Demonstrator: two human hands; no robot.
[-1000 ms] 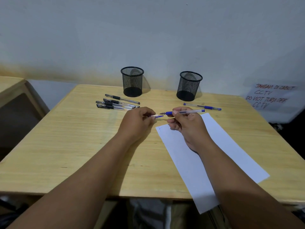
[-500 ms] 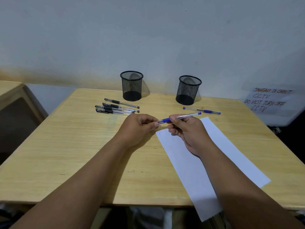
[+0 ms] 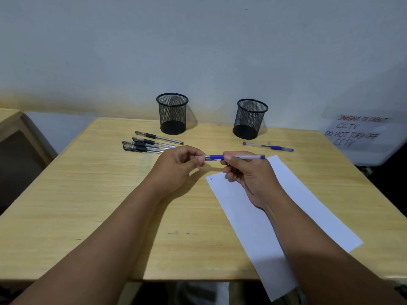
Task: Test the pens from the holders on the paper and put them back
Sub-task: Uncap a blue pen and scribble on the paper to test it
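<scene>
My right hand point(image 3: 248, 172) pinches the clear barrel of a blue pen point(image 3: 233, 156) between thumb and fingertips, holding it level above the table so both ends are reachable. My left hand point(image 3: 178, 164) closes thumb and forefinger on the pen's cap end, just left of the blue grip; I judge that the cap is being seated or pulled, though I cannot tell which, nor whether the cap is fully on. The pen hangs over the near corner of the paper point(image 3: 286, 212), which carries one small blue mark point(image 3: 211, 178) at that corner, so writing can happen right below the hands.

Farther out, a second blue pen point(image 3: 268, 147) lies on the table point(image 3: 88, 194) in front of the right holder point(image 3: 250, 118), and four black pens point(image 3: 149, 143) lie grouped near the left holder point(image 3: 172, 113). Both mesh holders look empty, so I judge returning is not yet done. The colours seem sorted by holder, which keeps putting back simple.
</scene>
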